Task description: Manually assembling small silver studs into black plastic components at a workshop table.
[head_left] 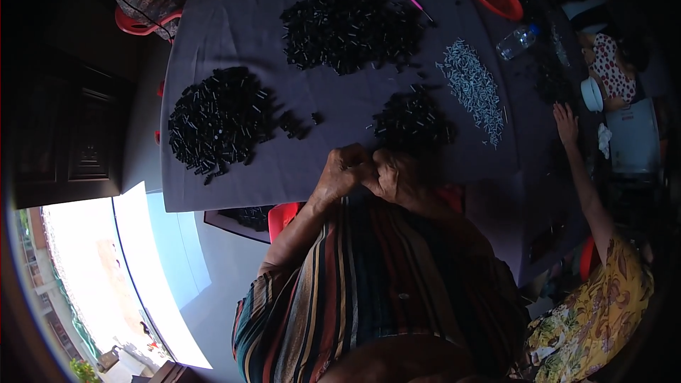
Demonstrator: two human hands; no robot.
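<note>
While I look down, my left hand (340, 170) and my right hand (389, 174) are curled shut and touch each other at the near edge of the table (234, 184). I cannot tell what they hold. A pile of small black tubes (413, 122) lies just past them.

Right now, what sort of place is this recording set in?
Probably an informal home workshop for hand assembly. A cloth-covered table carries heaps of small black tubes and a pile of pale metal pins, other people sit round it, and plastic chairs stand beside it.
</note>
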